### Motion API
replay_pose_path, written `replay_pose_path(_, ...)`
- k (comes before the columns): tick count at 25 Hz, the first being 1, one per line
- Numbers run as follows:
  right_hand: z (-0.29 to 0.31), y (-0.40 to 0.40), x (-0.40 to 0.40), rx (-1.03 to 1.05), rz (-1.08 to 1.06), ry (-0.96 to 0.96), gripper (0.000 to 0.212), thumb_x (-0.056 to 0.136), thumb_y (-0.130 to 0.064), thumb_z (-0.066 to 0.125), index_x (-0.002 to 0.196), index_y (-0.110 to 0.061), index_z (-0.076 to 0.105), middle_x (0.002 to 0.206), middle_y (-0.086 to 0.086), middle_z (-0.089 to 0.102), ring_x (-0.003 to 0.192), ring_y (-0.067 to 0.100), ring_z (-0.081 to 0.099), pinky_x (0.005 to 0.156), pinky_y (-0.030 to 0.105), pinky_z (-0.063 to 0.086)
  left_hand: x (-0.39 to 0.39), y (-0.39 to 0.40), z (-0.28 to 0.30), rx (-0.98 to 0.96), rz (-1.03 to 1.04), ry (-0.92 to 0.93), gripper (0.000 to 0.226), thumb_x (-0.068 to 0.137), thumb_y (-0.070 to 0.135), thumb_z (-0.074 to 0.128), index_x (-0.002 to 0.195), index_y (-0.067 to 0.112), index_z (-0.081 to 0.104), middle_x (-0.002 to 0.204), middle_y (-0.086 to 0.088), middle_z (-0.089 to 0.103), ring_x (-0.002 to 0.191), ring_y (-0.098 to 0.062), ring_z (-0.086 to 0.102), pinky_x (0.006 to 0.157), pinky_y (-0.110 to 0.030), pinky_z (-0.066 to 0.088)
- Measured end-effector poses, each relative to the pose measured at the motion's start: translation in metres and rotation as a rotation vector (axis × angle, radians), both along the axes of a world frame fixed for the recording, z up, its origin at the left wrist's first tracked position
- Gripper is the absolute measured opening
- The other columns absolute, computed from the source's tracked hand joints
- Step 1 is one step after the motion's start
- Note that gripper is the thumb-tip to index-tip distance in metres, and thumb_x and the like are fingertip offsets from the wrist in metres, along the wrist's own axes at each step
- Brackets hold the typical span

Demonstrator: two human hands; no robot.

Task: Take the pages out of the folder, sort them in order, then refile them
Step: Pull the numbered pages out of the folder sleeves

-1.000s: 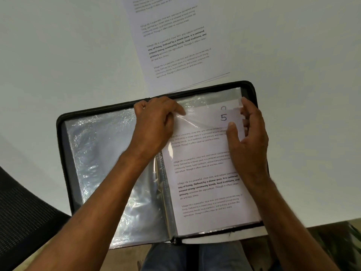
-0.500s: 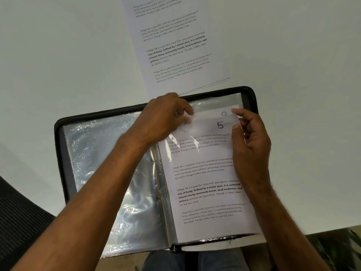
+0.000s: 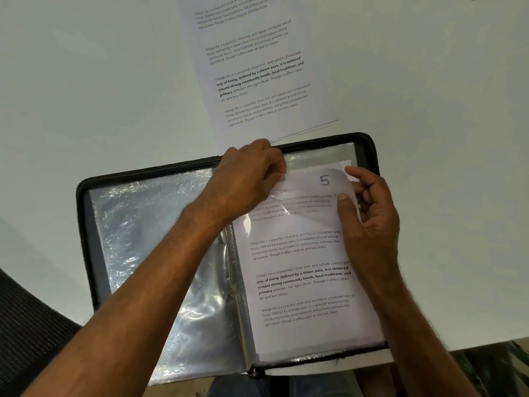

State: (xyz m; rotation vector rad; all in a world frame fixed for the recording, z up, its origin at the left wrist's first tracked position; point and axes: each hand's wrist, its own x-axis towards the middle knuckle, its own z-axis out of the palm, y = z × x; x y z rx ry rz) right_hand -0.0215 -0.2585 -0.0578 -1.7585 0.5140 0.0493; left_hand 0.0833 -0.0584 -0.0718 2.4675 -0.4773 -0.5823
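Left hand (image 3: pixel 249 179) pinches the sleeve's top edge at the spine; right hand (image 3: pixel 369 207) grips the top corner of page 5 (image 3: pixel 300 253), still mostly inside the open folder (image 3: pixel 86 224). I'd hold the sleeve mouth wide and pull straight, avoiding creases. Pulled pages (image 3: pixel 257 67) lie beyond it on the white table (image 3: pixel 86 81).

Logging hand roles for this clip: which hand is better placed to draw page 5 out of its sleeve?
Probably the right hand: its fingers already pinch page 5 at the curled top corner. The left hand is at the sleeve's top edge.
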Motion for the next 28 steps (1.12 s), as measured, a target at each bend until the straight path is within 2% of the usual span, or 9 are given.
replay_pose_path(4, -0.005, -0.004, -0.006, -0.013, 0.015, 0.053, 0.036, 0.102, -0.012, 0.061, 0.134, -0.026, 0.050, 0.120, -0.018, 0.065, 0.099, -0.004, 0.070, 0.071, 0.013, 0.057, 0.012, 0.001, 0.000, -0.038, 0.153, -0.155, 0.003, 0.102, 0.021, 0.062, 0.103, 0.022, 0.063, 0.101, 0.005, 0.055, 0.096, -0.015, 0.052, 0.089, -0.039, 0.047)
replay_pose_path(10, -0.012, -0.007, -0.007, -0.036, 0.018, 0.098, 0.039, 0.101, -0.010, 0.062, 0.131, -0.031, 0.049, 0.119, -0.021, 0.063, 0.098, -0.012, 0.067, 0.071, 0.006, 0.053, 0.050, 0.004, 0.007, -0.068, 0.357, -0.305, 0.007, 0.102, 0.020, 0.057, 0.107, 0.022, 0.061, 0.109, 0.010, 0.050, 0.107, -0.006, 0.041, 0.091, -0.030, 0.025)
replay_pose_path(16, -0.018, -0.009, -0.004, -0.059, 0.032, 0.154, 0.037, 0.102, -0.011, 0.061, 0.131, -0.030, 0.050, 0.117, -0.017, 0.064, 0.097, -0.016, 0.065, 0.069, 0.004, 0.052, 0.076, 0.013, 0.022, -0.137, 0.486, -0.252, 0.006, 0.100, 0.030, 0.061, 0.098, 0.035, 0.059, 0.109, 0.019, 0.059, 0.105, -0.004, 0.057, 0.091, -0.029, 0.017)
replay_pose_path(19, -0.019, -0.008, -0.005, -0.060, 0.025, 0.166, 0.035, 0.103, -0.012, 0.059, 0.133, -0.030, 0.052, 0.117, -0.018, 0.064, 0.098, -0.017, 0.064, 0.071, 0.003, 0.051, 0.076, 0.023, 0.025, -0.144, 0.541, -0.150, 0.007, 0.095, 0.042, 0.068, 0.094, 0.037, 0.063, 0.101, 0.021, 0.065, 0.091, 0.007, 0.058, 0.100, -0.036, 0.025)
replay_pose_path(22, -0.018, -0.007, -0.004, -0.071, 0.027, 0.179, 0.035, 0.103, -0.011, 0.058, 0.133, -0.028, 0.053, 0.116, -0.020, 0.064, 0.096, -0.019, 0.063, 0.069, 0.001, 0.049, 0.066, 0.041, 0.024, -0.194, 0.587, -0.060, 0.022, 0.090, 0.052, 0.073, 0.105, 0.038, 0.065, 0.098, 0.024, 0.063, 0.088, 0.008, 0.055, 0.103, -0.046, 0.046)
replay_pose_path(23, -0.017, -0.007, -0.004, -0.069, 0.025, 0.180, 0.034, 0.103, -0.011, 0.058, 0.132, -0.028, 0.054, 0.115, -0.021, 0.064, 0.096, -0.019, 0.063, 0.069, 0.001, 0.048, 0.060, 0.044, 0.025, -0.240, 0.623, -0.023, 0.028, 0.090, 0.050, 0.075, 0.112, 0.036, 0.064, 0.101, 0.022, 0.062, 0.087, 0.005, 0.056, 0.096, -0.043, 0.053)
replay_pose_path(24, -0.016, -0.007, -0.004, -0.068, 0.025, 0.177, 0.034, 0.103, -0.010, 0.058, 0.131, -0.029, 0.054, 0.115, -0.022, 0.064, 0.096, -0.020, 0.063, 0.069, 0.000, 0.048, 0.052, 0.047, 0.024, -0.285, 0.675, 0.025, 0.034, 0.091, 0.046, 0.076, 0.120, 0.033, 0.061, 0.104, 0.019, 0.062, 0.087, 0.001, 0.058, 0.086, -0.033, 0.057)
replay_pose_path(26, -0.015, -0.006, -0.004, -0.069, 0.030, 0.172, 0.034, 0.103, -0.009, 0.058, 0.131, -0.029, 0.054, 0.115, -0.024, 0.063, 0.097, -0.020, 0.062, 0.070, 0.000, 0.048, 0.033, 0.053, 0.021, -0.364, 0.784, 0.145, 0.040, 0.093, 0.035, 0.077, 0.127, 0.028, 0.058, 0.103, 0.009, 0.066, 0.088, -0.004, 0.065, 0.072, -0.017, 0.055)
replay_pose_path(28, -0.014, -0.006, -0.003, -0.070, 0.031, 0.173, 0.034, 0.103, -0.009, 0.058, 0.130, -0.030, 0.053, 0.115, -0.025, 0.063, 0.097, -0.020, 0.062, 0.070, 0.000, 0.048, 0.014, 0.058, 0.012, -0.369, 0.797, 0.210, 0.030, 0.093, 0.029, 0.077, 0.120, 0.025, 0.064, 0.101, 0.004, 0.073, 0.091, -0.008, 0.072, 0.080, -0.023, 0.060)
